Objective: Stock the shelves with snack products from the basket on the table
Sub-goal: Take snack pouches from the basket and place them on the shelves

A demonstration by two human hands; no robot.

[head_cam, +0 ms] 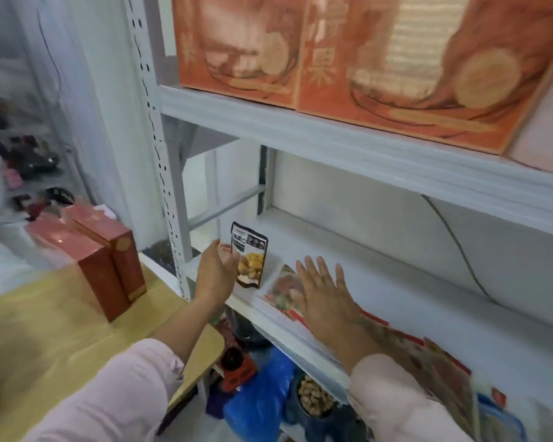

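A small dark snack pouch (249,255) with a picture of yellow food stands upright at the left end of the white middle shelf (396,301). My left hand (216,271) is just left of it, fingers relaxed and nearly touching its side. My right hand (324,295) lies flat with spread fingers on a red flat snack packet (283,290) lying on the shelf. More flat red packets (441,368) lie along the shelf under and behind my right forearm. The basket is not in view.
Large orange boxes (380,55) fill the upper shelf. Two red boxes (106,256) stand on the wooden table (45,330) at left, beside the shelf's perforated upright (160,154). Below the shelf sit a blue bag (262,400) and a bowl of nuts (315,397).
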